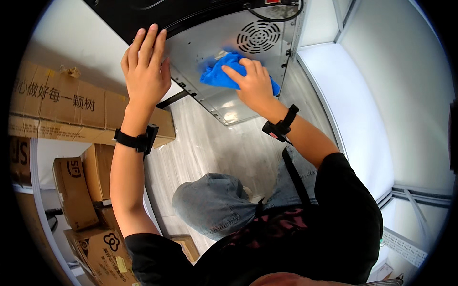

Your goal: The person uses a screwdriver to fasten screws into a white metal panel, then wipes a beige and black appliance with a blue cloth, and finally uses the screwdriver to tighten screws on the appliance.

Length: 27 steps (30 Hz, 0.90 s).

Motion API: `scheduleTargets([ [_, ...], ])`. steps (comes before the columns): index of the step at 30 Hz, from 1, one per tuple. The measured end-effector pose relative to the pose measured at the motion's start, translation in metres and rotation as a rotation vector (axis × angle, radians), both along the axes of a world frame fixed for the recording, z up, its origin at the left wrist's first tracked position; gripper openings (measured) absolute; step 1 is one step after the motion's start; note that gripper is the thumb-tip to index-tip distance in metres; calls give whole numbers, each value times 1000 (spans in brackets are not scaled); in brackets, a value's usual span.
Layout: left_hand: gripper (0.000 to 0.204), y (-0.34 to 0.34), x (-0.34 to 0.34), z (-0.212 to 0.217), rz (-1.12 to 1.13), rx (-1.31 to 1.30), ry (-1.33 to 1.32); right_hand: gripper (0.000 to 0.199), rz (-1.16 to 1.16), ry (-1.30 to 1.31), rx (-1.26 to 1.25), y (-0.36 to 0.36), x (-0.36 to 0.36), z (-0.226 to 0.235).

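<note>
The silver metal panel (229, 62) of a black appliance (143, 12) fills the top of the view, its long axis running from 10 o'clock down to 4 o'clock and its lower corner hanging free over the pale wood-grain floor (214, 148). A round vent grille (259, 35) sits at the panel's 1 o'clock end.

The left hand (145, 66) lies flat, fingers together and pointing to 12 o'clock, pressed over the panel's left edge where silver meets black. The right hand (255, 83) presses down on a crumpled blue cloth (217, 74) at the middle of the panel, fingers stretched toward 10 o'clock; the cloth bunches out at 9 o'clock of the hand, just below the grille. Both wrists wear black bands.

Open floor runs from 6 o'clock of the panel to the person's bent knee in grey jeans (214, 205). At 3 o'clock a white wall (381, 95) closes that side. At 9 o'clock stand stacked cardboard boxes (76, 190), flaps shut, contents unseen.
</note>
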<state>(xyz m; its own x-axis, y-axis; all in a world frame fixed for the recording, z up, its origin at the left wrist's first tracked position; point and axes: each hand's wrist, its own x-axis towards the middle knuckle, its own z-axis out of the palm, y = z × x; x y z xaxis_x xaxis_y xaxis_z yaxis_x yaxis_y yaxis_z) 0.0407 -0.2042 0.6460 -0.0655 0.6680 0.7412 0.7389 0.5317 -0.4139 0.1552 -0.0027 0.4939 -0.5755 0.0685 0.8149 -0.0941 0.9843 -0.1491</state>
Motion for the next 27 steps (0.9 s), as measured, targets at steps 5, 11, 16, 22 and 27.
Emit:
scheduleTargets([
  [5, 57, 25, 17, -19, -86, -59, -27, 60, -90, 73, -182, 44, 24, -9],
  [11, 85, 60, 24, -69, 28, -266, -76, 57, -187, 212, -276, 81, 29, -13],
  [16, 87, 68, 15, -78, 71, -229, 42, 58, -211, 173, -291, 76, 29, -30],
  [22, 80, 70, 9, -80, 89, -207, 105, 59, -185, 157, -337, 87, 29, -33],
  [27, 78, 62, 10, -80, 75, -207, 87, 57, -214, 186, -322, 80, 27, -40],
])
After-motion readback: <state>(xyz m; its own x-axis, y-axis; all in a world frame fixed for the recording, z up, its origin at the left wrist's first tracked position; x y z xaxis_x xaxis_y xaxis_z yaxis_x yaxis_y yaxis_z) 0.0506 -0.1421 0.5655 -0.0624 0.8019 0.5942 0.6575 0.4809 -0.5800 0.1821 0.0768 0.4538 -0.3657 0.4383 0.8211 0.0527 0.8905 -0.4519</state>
